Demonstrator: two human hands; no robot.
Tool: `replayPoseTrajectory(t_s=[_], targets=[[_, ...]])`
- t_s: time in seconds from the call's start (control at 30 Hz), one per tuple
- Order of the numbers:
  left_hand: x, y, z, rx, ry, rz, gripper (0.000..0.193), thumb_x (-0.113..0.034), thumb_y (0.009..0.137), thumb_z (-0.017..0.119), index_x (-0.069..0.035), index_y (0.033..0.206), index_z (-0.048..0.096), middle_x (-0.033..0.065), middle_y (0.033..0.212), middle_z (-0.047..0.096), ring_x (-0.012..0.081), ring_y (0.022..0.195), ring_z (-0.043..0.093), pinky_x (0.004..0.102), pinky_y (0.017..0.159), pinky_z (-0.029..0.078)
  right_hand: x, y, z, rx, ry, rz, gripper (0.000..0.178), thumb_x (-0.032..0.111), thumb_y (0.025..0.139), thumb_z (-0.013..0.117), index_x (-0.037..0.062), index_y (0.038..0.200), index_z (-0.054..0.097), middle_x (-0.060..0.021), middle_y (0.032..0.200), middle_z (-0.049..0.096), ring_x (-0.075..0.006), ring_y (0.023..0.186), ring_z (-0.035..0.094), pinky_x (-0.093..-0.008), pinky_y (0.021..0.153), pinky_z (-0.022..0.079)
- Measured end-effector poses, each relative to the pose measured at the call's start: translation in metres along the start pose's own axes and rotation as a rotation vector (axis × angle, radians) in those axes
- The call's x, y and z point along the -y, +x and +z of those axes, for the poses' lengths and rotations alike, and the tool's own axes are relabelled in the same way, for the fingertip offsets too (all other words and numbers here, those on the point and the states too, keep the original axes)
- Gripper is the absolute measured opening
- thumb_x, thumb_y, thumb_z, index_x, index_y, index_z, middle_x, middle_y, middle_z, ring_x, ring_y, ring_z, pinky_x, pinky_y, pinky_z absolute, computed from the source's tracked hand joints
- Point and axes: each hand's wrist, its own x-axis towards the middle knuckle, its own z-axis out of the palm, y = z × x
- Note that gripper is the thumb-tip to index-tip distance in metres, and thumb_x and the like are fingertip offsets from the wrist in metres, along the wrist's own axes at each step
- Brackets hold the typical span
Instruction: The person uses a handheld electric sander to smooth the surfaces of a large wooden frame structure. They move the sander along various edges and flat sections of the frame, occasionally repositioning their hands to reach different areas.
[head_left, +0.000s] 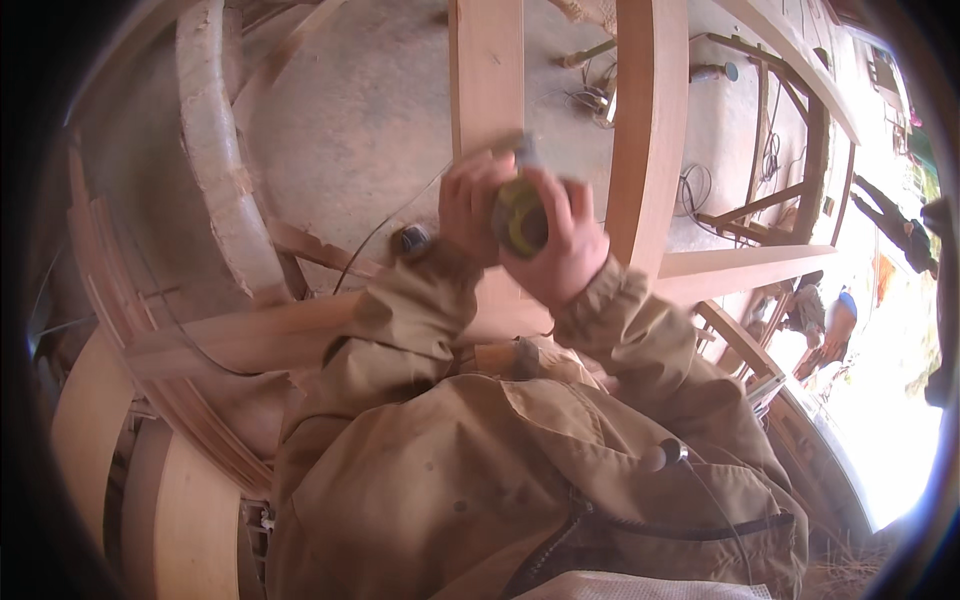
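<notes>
Both my hands grip a yellow-green and dark handheld power tool over a long pale wooden beam. My left hand wraps the tool's left side, its fingers blurred by motion. My right hand closes round the right side. The tool's dark front end lies over the beam, but blur hides whether it touches and exactly what kind of tool it is. A thin dark cord runs down to the left from beside my left hand. Under my forearms crosses another wooden beam.
A second beam runs alongside on the right. A pale rough post stands left, near stacked curved boards. A small dark object lies near the cord. Coiled cables lie on the floor by a wooden frame. Another person is far right.
</notes>
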Motion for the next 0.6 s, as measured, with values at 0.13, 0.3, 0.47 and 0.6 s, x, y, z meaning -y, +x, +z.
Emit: replayPoseTrajectory(t_s=[0.13, 0.3, 0.47, 0.6], targets=[[0.057, 0.084, 0.026, 0.004, 0.074, -0.010, 0.052, -0.023, 0.066, 0.071, -0.002, 0.110, 0.054, 0.0137, 0.104, 0.057, 0.0352, 0.096, 0.054, 0.0452, 0.081, 0.044, -0.001, 0.110, 0.001, -0.082, -0.028, -0.071, 0.065, 0.017, 0.058, 0.075, 0.0213, 0.120, 0.053, -0.0126, 0.105, 0.055, -0.0326, 0.086, 0.063, -0.0383, 0.068, 0.056], [0.097, 0.187, 0.055, -0.044, 0.097, -0.026, 0.054, -0.023, 0.068, 0.071, 0.000, 0.111, 0.049, 0.0205, 0.104, 0.053, 0.0395, 0.098, 0.049, 0.0461, 0.086, 0.042, 0.008, 0.220, -0.024, -0.033, -0.095, -0.049, 0.070, 0.021, 0.065, 0.068, 0.0138, 0.131, 0.045, -0.0235, 0.115, 0.053, -0.0395, 0.103, 0.057, -0.0435, 0.085, 0.049], [0.082, 0.158, 0.047, 0.007, 0.032, -0.170, 0.055, -0.022, 0.065, 0.073, -0.001, 0.111, 0.049, 0.0184, 0.106, 0.051, 0.0391, 0.100, 0.047, 0.0457, 0.084, 0.041, -0.004, 0.195, -0.014, -0.042, -0.062, -0.112, 0.069, 0.020, 0.064, 0.070, 0.0142, 0.128, 0.046, -0.0234, 0.112, 0.052, -0.0402, 0.100, 0.058, -0.0450, 0.082, 0.051], [0.084, 0.128, 0.061, -0.180, 0.110, -0.046, 0.056, -0.026, 0.064, 0.074, -0.005, 0.110, 0.051, 0.0146, 0.102, 0.054, 0.0354, 0.094, 0.051, 0.0440, 0.083, 0.041, -0.013, 0.183, -0.018, 0.059, -0.035, -0.171, 0.070, 0.017, 0.062, 0.069, 0.0158, 0.128, 0.047, -0.0247, 0.112, 0.051, -0.0410, 0.095, 0.060, -0.0460, 0.080, 0.053]])
